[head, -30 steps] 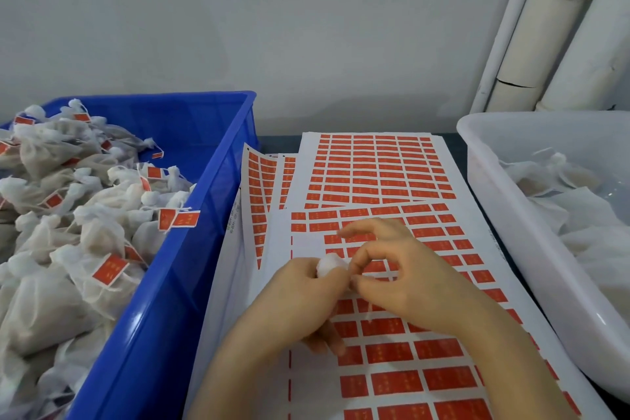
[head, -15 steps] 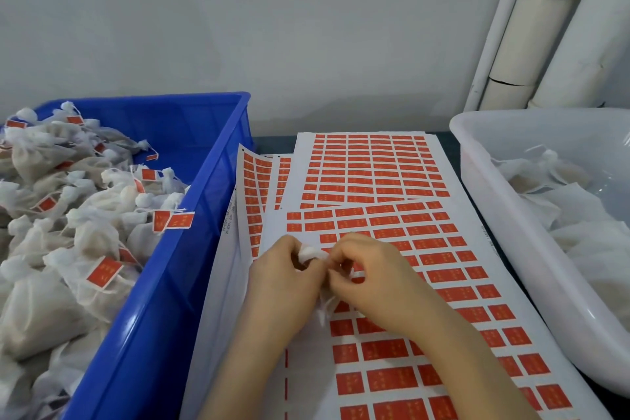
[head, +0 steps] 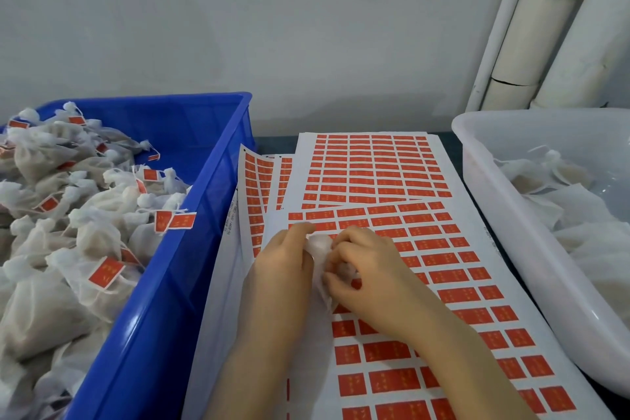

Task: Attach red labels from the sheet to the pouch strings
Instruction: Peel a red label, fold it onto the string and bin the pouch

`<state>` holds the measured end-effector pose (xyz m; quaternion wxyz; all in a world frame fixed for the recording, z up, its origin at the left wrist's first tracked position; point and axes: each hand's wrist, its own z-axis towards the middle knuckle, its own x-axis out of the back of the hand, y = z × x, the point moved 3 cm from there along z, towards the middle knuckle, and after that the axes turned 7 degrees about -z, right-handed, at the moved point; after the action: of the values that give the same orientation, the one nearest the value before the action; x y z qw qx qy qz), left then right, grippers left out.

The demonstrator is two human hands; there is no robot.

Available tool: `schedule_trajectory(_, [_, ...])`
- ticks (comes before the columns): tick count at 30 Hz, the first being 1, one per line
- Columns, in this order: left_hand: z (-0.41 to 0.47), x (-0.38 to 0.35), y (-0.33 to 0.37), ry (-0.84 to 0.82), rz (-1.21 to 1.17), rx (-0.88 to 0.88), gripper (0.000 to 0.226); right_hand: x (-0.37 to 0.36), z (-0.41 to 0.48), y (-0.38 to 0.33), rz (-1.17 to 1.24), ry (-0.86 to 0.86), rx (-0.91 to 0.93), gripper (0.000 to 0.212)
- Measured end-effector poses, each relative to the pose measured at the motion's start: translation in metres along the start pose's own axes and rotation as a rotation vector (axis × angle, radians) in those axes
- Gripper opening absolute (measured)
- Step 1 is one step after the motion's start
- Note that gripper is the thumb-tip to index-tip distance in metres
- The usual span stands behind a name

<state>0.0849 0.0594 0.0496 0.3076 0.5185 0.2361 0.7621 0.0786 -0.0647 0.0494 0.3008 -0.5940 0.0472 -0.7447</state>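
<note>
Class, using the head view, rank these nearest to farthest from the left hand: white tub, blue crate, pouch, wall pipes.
1. pouch, held by the left hand
2. blue crate, at left
3. white tub, at right
4. wall pipes, back right

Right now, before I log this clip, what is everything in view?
blue crate: one, blue, left of the sheets
labelled pouches: many, white mesh with red labels, heaped in the blue crate
label sheets: several overlapping, white with rows of red labels, centre of the table
white tub: one, white, right of the sheets
plain pouches: several, white, no labels visible, in the white tub
pipes: a few, cream and white, against the wall at upper right
held pouch: one, white, between both hands above the sheets
left hand: grips the held pouch
right hand: pinches the held pouch
</note>
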Motion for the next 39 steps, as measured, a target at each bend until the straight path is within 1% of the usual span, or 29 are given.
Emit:
schedule_trajectory(2, [-0.001, 0.001, 0.000, -0.008, 0.026, -0.042, 0.038, 0.002, 0.000, 0.000, 0.020, 0.041, -0.004, 0.009])
schedule_trajectory(4, [-0.002, -0.001, 0.001, -0.034, 0.050, -0.127, 0.037, 0.005, 0.000, 0.001, 0.023, 0.070, -0.024, 0.011])
schedule_trajectory(8, [-0.002, 0.002, 0.004, -0.006, 0.050, -0.224, 0.027, 0.008, 0.001, 0.003, 0.053, 0.121, -0.059, 0.016])
schedule_trajectory(11, [-0.002, 0.006, 0.012, 0.087, 0.043, -0.340, 0.018, 0.007, 0.000, 0.002, 0.184, 0.135, -0.127, 0.020])
schedule_trajectory(13, [-0.003, 0.010, 0.017, 0.170, -0.054, -0.352, 0.021, 0.007, 0.000, 0.002, 0.348, 0.133, -0.172, 0.018])
schedule_trajectory(14, [-0.003, 0.014, 0.019, 0.222, -0.128, -0.299, 0.020, 0.007, 0.000, 0.002, 0.425, 0.132, -0.183, 0.016])
schedule_trajectory(15, [-0.003, 0.016, 0.019, 0.267, -0.209, -0.204, 0.014, 0.009, 0.001, 0.002, 0.486, 0.134, -0.185, 0.015])
schedule_trajectory(17, [-0.002, 0.016, 0.013, 0.320, -0.380, 0.075, 0.020, 0.012, 0.000, 0.003, 0.563, 0.141, -0.180, 0.012])
schedule_trajectory(18, [-0.002, 0.015, 0.008, 0.322, -0.460, 0.197, 0.018, 0.014, 0.000, 0.003, 0.580, 0.143, -0.173, 0.011])
schedule_trajectory(19, [-0.002, 0.013, 0.005, 0.309, -0.519, 0.279, 0.015, 0.015, -0.001, 0.002, 0.579, 0.146, -0.161, 0.012])
schedule_trajectory(21, [-0.002, 0.011, 0.002, 0.243, -0.598, 0.384, 0.008, 0.015, -0.001, 0.001, 0.515, 0.166, -0.125, 0.016])
schedule_trajectory(23, [-0.002, 0.008, 0.000, 0.167, -0.691, 0.494, 0.013, 0.015, -0.001, -0.001, 0.402, 0.197, -0.082, 0.023])
schedule_trajectory(25, [-0.002, 0.004, -0.003, 0.096, -0.839, 0.643, 0.013, 0.015, -0.002, -0.003, 0.300, 0.217, -0.029, 0.030])
schedule_trajectory(27, [-0.001, 0.003, -0.003, 0.039, -1.018, 0.775, 0.007, 0.013, -0.002, -0.004, 0.227, 0.217, 0.010, 0.032])
schedule_trajectory(29, [-0.002, 0.002, -0.003, -0.015, -1.095, 0.807, 0.005, 0.011, -0.002, -0.004, 0.176, 0.217, 0.041, 0.028])
schedule_trajectory(31, [-0.002, 0.000, -0.006, -0.045, -1.074, 0.773, 0.008, 0.011, -0.002, -0.004, 0.158, 0.219, 0.059, 0.025])
schedule_trajectory(32, [-0.003, -0.001, -0.007, -0.058, -1.073, 0.759, 0.013, 0.012, -0.001, -0.004, 0.163, 0.217, 0.059, 0.025])
schedule_trajectory(35, [-0.002, -0.001, -0.008, -0.105, -1.086, 0.742, 0.028, 0.013, -0.001, -0.004, 0.230, 0.213, 0.036, 0.032])
schedule_trajectory(39, [-0.002, 0.000, -0.001, -0.132, -1.083, 0.653, 0.032, 0.014, -0.002, -0.003, 0.330, 0.194, -0.045, 0.027])
